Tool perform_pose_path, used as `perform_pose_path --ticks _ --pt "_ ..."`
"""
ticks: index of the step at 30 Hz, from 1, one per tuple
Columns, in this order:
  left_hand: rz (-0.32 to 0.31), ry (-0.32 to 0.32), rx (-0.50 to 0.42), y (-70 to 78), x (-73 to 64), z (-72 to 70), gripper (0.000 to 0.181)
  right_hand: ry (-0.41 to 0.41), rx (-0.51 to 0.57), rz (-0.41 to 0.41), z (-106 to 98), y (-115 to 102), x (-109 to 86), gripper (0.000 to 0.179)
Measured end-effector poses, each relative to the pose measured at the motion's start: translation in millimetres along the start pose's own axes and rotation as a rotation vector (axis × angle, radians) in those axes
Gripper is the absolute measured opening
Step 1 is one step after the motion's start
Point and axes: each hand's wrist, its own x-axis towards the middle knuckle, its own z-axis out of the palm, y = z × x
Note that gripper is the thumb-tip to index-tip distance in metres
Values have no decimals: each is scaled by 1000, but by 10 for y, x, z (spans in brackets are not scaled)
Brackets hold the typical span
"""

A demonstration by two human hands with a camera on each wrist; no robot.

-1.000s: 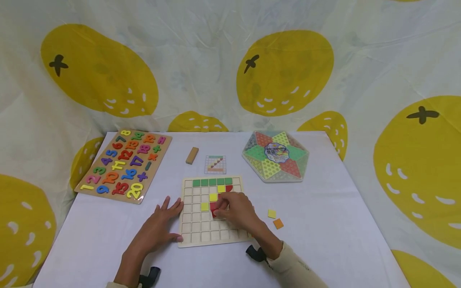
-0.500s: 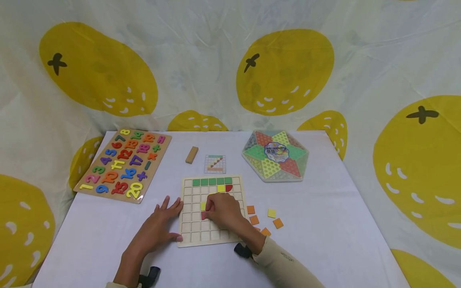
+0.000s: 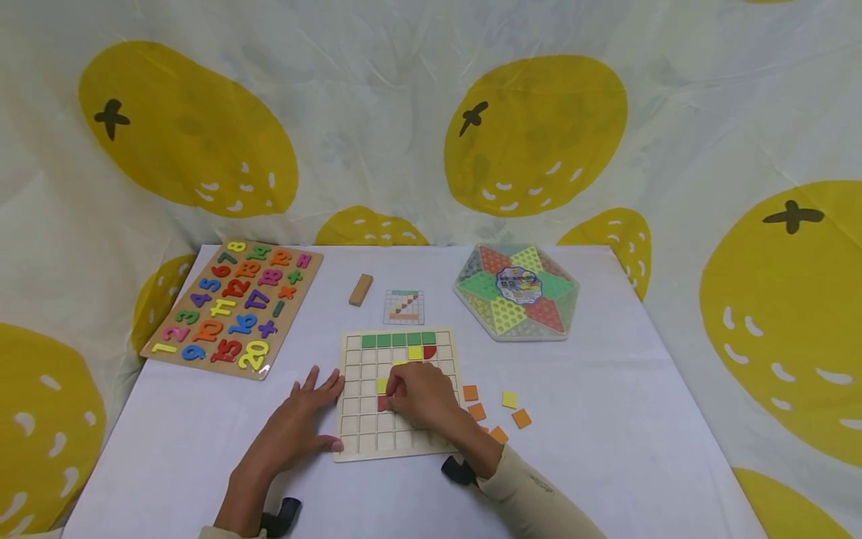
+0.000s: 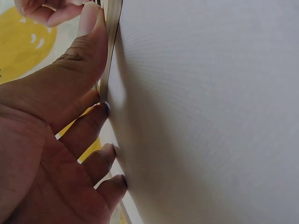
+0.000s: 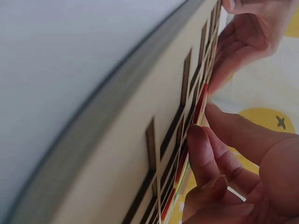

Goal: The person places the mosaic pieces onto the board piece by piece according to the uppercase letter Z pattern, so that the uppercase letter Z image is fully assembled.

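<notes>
The left hand (image 3: 301, 418), fingers spread, is bracing the board (image 3: 367, 424) (presumably against sliding). The right hand (image 3: 426, 394) is pinching a red tile (image 3: 382, 403).

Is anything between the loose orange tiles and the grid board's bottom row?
Yes: the right wrist crosses over the grid board's right edge, between the orange tiles and the bottom row. Nothing else visible blocks them.
</notes>
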Motion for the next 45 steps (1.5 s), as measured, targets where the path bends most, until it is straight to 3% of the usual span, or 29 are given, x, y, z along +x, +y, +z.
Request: perform_pose_path --ticks 11,20,33,45 --pt "-13 -3 -15 16 2 -6 111 59 137 56 -351 282 -214 16" --pt "-3 9 -5 11 3 7 111 118 183 119 -671 678 -483 17" --pt "-18 -3 -2 25 -4 -16 110 161 66 273 -944 1263 -827 29" --pt "-12 -4 -3 24 0 -10 110 102 -23 335 -893 1332 -836 24"
